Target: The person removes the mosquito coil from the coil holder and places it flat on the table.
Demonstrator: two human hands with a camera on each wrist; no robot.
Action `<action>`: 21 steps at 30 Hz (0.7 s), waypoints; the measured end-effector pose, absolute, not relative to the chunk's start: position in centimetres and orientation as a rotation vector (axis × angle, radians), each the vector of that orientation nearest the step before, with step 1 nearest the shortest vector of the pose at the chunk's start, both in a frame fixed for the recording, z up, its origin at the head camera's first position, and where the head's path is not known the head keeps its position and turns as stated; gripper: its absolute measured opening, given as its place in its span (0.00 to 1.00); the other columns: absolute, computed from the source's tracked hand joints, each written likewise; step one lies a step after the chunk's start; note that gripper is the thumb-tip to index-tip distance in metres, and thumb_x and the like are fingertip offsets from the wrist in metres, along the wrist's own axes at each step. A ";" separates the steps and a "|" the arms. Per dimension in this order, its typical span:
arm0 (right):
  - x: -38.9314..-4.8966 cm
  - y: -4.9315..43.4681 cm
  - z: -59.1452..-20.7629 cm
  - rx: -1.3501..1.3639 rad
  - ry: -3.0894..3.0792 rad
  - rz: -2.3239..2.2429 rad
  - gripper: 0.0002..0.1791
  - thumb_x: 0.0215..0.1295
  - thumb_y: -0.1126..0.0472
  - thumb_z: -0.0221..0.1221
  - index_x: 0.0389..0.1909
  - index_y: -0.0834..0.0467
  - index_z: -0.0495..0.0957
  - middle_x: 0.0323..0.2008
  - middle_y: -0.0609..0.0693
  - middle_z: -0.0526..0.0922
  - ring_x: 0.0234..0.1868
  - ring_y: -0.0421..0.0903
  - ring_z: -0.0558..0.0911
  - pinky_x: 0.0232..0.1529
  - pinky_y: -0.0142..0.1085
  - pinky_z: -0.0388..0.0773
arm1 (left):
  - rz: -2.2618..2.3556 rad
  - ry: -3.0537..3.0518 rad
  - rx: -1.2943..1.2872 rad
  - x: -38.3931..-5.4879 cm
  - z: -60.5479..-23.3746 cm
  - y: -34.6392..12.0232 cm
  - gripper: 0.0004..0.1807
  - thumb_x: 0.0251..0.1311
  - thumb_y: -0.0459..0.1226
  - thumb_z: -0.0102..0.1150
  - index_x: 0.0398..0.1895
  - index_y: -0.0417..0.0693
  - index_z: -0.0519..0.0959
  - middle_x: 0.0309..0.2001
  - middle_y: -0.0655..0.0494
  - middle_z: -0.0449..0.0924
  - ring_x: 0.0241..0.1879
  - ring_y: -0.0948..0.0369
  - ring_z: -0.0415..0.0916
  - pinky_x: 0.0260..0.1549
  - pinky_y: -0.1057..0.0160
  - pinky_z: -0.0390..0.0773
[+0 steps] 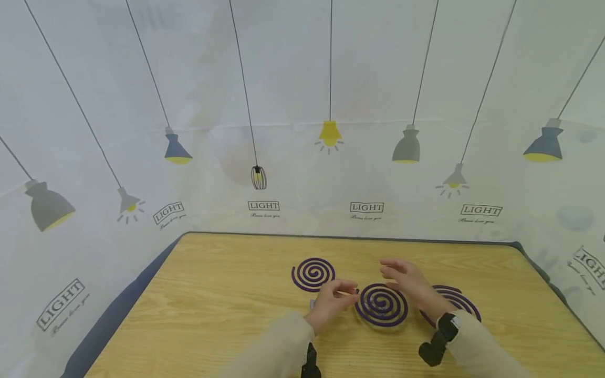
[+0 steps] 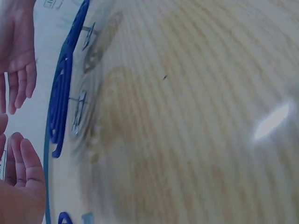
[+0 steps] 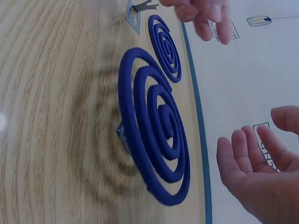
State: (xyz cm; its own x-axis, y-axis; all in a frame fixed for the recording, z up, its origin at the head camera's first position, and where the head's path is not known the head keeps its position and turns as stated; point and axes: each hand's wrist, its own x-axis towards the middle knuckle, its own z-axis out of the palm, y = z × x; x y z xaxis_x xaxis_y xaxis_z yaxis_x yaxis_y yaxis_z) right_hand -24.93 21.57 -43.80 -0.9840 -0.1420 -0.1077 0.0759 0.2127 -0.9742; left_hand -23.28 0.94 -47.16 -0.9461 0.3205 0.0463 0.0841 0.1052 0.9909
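Observation:
A purple spiral mosquito coil lies level between my hands. In the right wrist view, this coil sits raised off the table on a small metal stand. My left hand is at its left edge, fingers extended and slightly bent; the head view does not show whether they touch it. My right hand is held above its right side, fingers loosely spread, holding nothing. The left wrist view shows two metal stands under coils seen edge-on.
Another purple coil lies farther back at left, with a metal stand in front of it. A third coil is at right, partly hidden by my right wrist. The wooden table meets a lamp-printed cloth behind.

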 end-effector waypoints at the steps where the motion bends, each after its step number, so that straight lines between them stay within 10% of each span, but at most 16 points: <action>1: -24.9 21.8 -43.8 -0.053 2.319 -1.858 0.26 0.66 0.58 0.48 0.58 0.71 0.59 0.57 0.69 0.62 0.55 0.61 0.65 0.53 0.46 0.69 | 1.940 2.196 0.409 -23.2 -47.6 1.2 0.16 0.52 0.32 0.59 0.44 0.35 0.74 0.37 0.51 0.77 0.30 0.64 0.73 0.28 0.66 0.77; 21: -24.6 23.7 -46.0 0.069 2.409 -1.795 0.26 0.64 0.57 0.49 0.57 0.71 0.61 0.55 0.65 0.67 0.55 0.59 0.66 0.56 0.50 0.63 | 2.079 2.300 0.144 -22.4 -49.5 3.6 0.17 0.47 0.33 0.63 0.43 0.36 0.75 0.41 0.46 0.76 0.38 0.55 0.73 0.32 0.67 0.77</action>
State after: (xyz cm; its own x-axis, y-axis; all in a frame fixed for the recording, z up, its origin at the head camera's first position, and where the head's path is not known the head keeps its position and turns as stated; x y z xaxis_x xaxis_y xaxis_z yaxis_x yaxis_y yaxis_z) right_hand -24.58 23.71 -45.99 -0.9896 -0.0445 -0.1365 0.1181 0.2886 -0.9502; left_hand -22.35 3.59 -49.52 -0.9950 0.0941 0.0344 0.0437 0.0987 0.9942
